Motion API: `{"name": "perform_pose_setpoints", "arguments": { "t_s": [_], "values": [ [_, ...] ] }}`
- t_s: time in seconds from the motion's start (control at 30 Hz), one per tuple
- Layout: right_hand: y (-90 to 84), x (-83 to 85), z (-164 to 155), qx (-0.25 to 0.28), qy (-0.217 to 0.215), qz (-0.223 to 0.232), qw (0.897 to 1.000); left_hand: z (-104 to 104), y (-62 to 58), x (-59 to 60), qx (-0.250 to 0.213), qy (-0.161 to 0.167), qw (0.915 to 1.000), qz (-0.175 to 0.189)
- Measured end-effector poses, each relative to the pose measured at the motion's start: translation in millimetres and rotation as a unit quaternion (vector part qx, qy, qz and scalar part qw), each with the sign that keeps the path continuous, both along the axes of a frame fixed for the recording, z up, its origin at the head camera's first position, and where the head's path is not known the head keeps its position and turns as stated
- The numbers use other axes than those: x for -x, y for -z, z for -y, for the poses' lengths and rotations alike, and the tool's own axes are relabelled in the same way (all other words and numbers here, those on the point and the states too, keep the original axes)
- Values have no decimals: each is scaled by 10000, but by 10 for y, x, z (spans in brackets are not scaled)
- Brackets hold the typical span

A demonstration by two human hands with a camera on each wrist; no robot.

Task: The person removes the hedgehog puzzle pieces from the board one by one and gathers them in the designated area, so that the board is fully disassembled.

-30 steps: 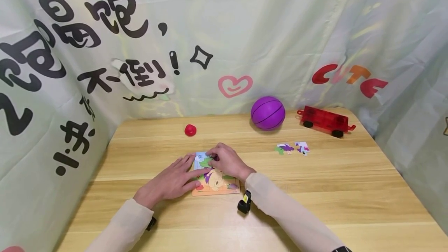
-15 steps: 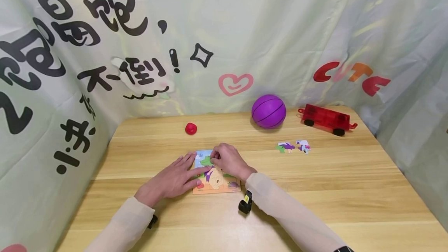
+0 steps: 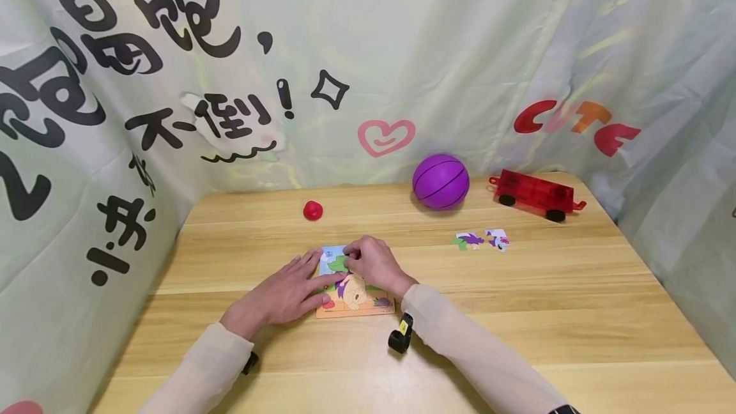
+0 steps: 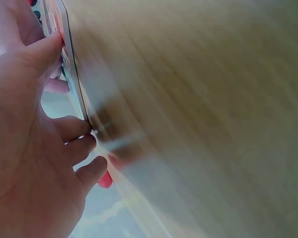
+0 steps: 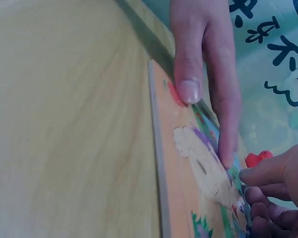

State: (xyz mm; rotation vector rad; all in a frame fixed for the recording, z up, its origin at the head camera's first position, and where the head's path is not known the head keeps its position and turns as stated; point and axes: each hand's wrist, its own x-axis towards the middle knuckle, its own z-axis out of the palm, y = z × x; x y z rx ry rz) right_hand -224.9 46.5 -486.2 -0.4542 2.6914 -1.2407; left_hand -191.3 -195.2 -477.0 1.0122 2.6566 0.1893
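A jigsaw puzzle board [image 3: 356, 312] lies on the wooden table, its picture showing a pale-bellied figure with purple and green parts. My left hand [image 3: 282, 292] rests on the board's left side, fingers spread, thumb and index finger touching its face. At the upper part of the board, my right hand [image 3: 376, 267] has curled fingers and thumb around a puzzle piece, mostly hidden by the hand. In the right wrist view, the right fingertips [image 5: 248, 176] meet the board's far side. Two loose puzzle pieces, one purple and green [image 3: 469, 240] and one white and purple [image 3: 498, 239], lie to the right.
A small red object [image 3: 313, 211] sits behind the board. Farther back are a purple ball [image 3: 441, 182] and a red toy wagon [image 3: 535, 193] with black wheels. A printed curtain [image 3: 322, 24] surrounds the table [image 3: 517, 318] at the back and sides.
The right fingers have shifted slightly over the upper board, and the dark piece seen between them earlier is now mostly covered. The left hand has stayed in place.
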Motion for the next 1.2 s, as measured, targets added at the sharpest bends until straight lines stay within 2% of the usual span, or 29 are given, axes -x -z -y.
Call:
{"name": "perform_pose_setpoints", "arguments": {
  "t_s": [0.17, 0.23, 0.47, 0.77, 1.2],
  "values": [
    [-9, 20, 12, 332, 51, 445, 9984, 9, 5, -1, -9, 18, 10000, 13],
    [-3, 31, 15, 348, 19, 487, 9982, 10, 9, 0, -19, 34, 10000, -2],
    [-8, 31, 20, -25, -217, 29, 9998, 6, 0, 5, -21, 70, 10000, -49],
    [-36, 10, 30, -361, -518, -78, 9980, 11, -5, 4, -5, 64, 10000, -6],
    [-66, 67, 6, -718, -1050, 80, 9918, -3, -13, 3, -87, 28, 9999, 119]
  ]
}}
